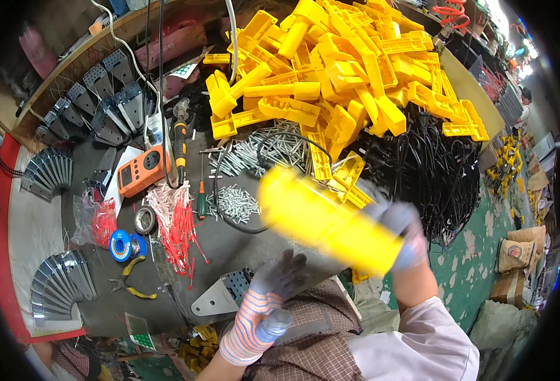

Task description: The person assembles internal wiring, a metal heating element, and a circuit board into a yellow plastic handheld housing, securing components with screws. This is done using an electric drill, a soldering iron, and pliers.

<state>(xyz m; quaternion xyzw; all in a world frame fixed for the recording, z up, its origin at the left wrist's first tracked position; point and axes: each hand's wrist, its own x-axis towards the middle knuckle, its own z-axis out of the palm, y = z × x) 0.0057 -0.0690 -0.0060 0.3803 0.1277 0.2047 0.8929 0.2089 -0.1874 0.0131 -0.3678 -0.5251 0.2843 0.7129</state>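
My right hand (405, 232), in a grey-coated glove, grips one end of a long yellow plastic housing (330, 219). Motion smears the housing, so its details are lost. My left hand (270, 308) wears a striped glove with grey fingers. Its fingers are stretched out over the table's front edge, with nothing in them. Close beside it lies a flat metal bracket (213, 301) with a tapered end. A black cable loop (219, 216) lies on the dark tabletop (184, 254), partly hidden behind the raised housing.
A tall heap of yellow housings (337, 63) fills the back; black cables (419, 171) lie at right. Screws (235, 204), red-tipped wires (177, 222), an orange meter (143, 170), a power screwdriver (181, 140), pliers (126, 279), a solder spool (121, 245) and metal brackets (60, 286) lie left.
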